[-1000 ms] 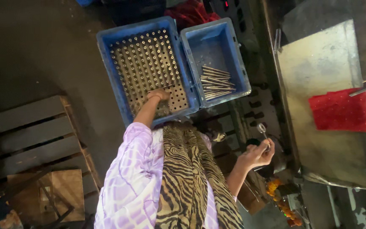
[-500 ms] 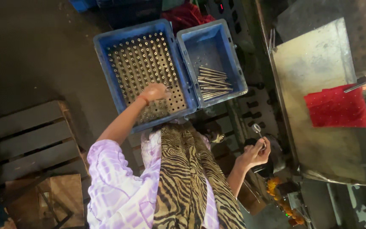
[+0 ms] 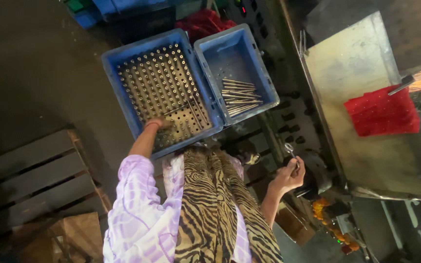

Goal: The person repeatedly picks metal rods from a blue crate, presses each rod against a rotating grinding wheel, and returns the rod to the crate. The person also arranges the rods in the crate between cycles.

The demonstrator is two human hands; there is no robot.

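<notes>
- A thin metal rod (image 3: 290, 150) is pinched upright in the curled fingers of the right hand (image 3: 288, 176), held low beside a dark machine part (image 3: 313, 181); with so light a grip, the rod could be dropped among the clutter below.
- The left arm is stretched forward, the left hand (image 3: 158, 123) laid in the left crate (image 3: 118, 83) of standing rods; whether anything is gripped cannot be told. Neighbouring rods could be knocked over.
- Loose rods (image 3: 239, 96) are seen lying in the right crate (image 3: 264, 83).

I see two blue crates (image 3: 123, 58), silvery metal rods (image 3: 239, 95), a red dotted cloth (image 3: 378, 114), my lilac checked sleeve (image 3: 140, 214) and a tiger-striped scarf (image 3: 215, 209).
</notes>
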